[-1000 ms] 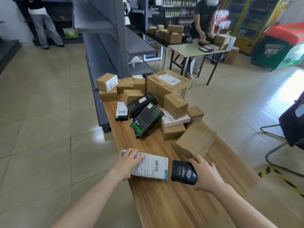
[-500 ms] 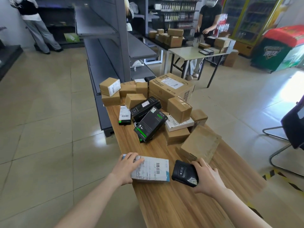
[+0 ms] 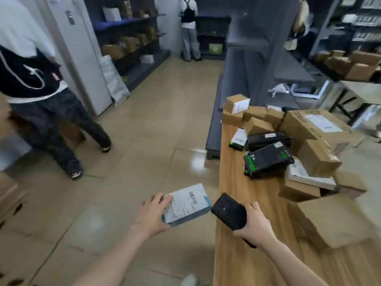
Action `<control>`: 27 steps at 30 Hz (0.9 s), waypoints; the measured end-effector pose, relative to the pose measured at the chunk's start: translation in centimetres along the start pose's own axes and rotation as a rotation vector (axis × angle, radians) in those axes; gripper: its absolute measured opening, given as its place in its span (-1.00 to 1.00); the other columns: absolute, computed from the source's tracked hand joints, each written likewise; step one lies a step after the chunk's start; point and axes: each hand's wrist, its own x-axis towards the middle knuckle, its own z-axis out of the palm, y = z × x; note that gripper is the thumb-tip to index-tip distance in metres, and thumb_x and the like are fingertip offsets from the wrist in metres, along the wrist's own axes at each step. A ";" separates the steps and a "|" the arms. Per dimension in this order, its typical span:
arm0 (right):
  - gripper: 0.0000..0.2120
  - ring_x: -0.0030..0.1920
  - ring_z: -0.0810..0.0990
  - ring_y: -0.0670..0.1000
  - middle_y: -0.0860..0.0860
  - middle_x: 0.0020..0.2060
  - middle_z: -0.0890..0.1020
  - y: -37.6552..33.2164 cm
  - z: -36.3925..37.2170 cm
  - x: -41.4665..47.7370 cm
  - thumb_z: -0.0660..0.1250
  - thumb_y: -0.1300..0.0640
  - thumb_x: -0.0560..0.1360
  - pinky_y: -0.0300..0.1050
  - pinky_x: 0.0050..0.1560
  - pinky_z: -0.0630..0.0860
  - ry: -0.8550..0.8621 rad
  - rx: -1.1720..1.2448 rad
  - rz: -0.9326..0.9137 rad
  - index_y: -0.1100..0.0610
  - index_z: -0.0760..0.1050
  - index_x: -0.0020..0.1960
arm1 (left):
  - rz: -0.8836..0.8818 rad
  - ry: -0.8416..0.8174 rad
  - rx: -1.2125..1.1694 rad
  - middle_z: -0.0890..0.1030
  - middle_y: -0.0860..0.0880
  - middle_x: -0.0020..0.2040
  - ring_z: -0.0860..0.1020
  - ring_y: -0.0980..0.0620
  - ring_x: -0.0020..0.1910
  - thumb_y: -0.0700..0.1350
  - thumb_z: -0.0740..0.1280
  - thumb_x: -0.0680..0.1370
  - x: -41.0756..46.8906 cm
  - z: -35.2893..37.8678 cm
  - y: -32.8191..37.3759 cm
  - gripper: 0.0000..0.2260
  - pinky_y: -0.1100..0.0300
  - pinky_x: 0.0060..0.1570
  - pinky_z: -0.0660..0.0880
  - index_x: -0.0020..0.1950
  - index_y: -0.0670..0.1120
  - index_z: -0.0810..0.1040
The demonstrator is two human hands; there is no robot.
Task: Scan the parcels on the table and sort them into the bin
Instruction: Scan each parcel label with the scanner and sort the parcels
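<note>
Head view, blurred at the edges. Your left hand (image 3: 153, 215) grips the flat white parcel (image 3: 187, 203) by its near corner. The thumb is pressed onto the label and the other fingers are tucked underneath, out of sight. The parcel is off the table (image 3: 237, 265) and hangs over the floor (image 3: 144, 141), just left of the table edge. It is held label up, probably so the barcode beyond your thumb is uncovered and readable.

Your right hand (image 3: 254, 226) is clamped round the black scanner (image 3: 227, 211), fingers wrapped over its rear half. Its front end pokes out past your fingertips toward the parcel and sits just beside the parcel's right edge; contact cannot be told.

Beyond your right fingers and well apart lie the black boxes (image 3: 268, 159) and brown boxes (image 3: 317, 157), heaped and untouched.

The bin is not in view. You look to be at the scan-then-drop step, though whether the scan took cannot be told.

A person (image 3: 41, 100) stands far left of your left fingers, so mind them on the swing.
</note>
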 end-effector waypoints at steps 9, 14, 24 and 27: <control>-0.26 -0.03 0.51 -0.07 -0.16 0.06 0.32 -13.5 8.6 -2.8 0.46 -0.03 0.13 -0.06 -0.13 0.60 -0.311 -0.029 -0.466 -0.04 0.33 0.28 | -0.638 0.032 -0.096 0.26 0.02 0.40 0.31 -0.05 0.30 0.27 0.38 0.32 -22.6 2.9 -8.8 -0.15 0.00 0.17 0.38 0.53 0.10 0.13; -0.29 -0.06 0.54 -0.08 -0.18 0.07 0.33 -20.5 13.8 -6.3 0.44 -0.03 0.11 -0.09 -0.17 0.57 -0.468 -0.071 -0.676 -0.06 0.34 0.24 | -0.958 0.089 -0.174 0.24 0.04 0.36 0.28 -0.03 0.29 0.33 0.36 0.30 -34.2 4.5 -10.4 -0.15 -0.02 0.17 0.40 0.50 0.13 0.11; -0.17 0.02 0.47 -0.06 -0.12 0.06 0.34 -30.7 24.0 -14.0 0.48 -0.08 0.05 -0.06 0.01 0.56 -0.702 -0.166 -0.934 0.01 0.35 0.29 | -1.496 0.129 -0.379 0.30 0.08 0.24 0.35 -0.05 0.20 0.30 0.35 0.25 -50.8 10.1 -11.5 -0.19 0.00 0.05 0.45 0.45 0.15 0.20; -0.19 0.02 0.48 -0.06 -0.11 0.07 0.34 -33.2 27.4 -17.0 0.44 -0.09 0.04 -0.04 0.02 0.57 -0.757 -0.193 -0.944 0.01 0.35 0.27 | -1.572 0.126 -0.434 0.28 0.07 0.27 0.34 -0.05 0.23 0.30 0.36 0.25 -53.9 12.0 -12.9 -0.16 -0.01 0.04 0.47 0.48 0.16 0.16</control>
